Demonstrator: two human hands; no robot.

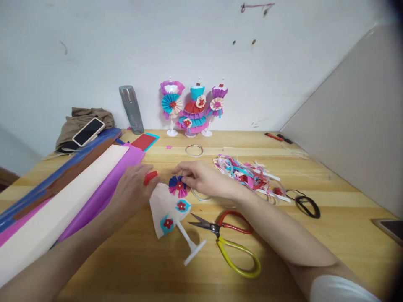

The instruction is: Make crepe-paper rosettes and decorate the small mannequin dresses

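A miniature dress form lies tilted on the table, in a pale crepe paper skirt (162,201) with two blue-and-red paper flowers and a white stand (194,251) toward me. My left hand (134,184) is closed around its upper end, where a red paper piece (151,177) shows between thumb and fingers. My right hand (200,178) pinches the edge of a pleated blue-and-pink paper rosette (178,186) with a red centre, held at the skirt's upper right. Scissors (215,228) with one red and one yellow handle lie open just right of the stand.
Three decorated dress forms (197,105) stand along the wall beside a grey bottle (132,111). Crepe paper rolls (78,197) fill the left side, with a phone (88,131) behind. Paper scraps (248,174) and a black cord loop (308,206) lie to the right.
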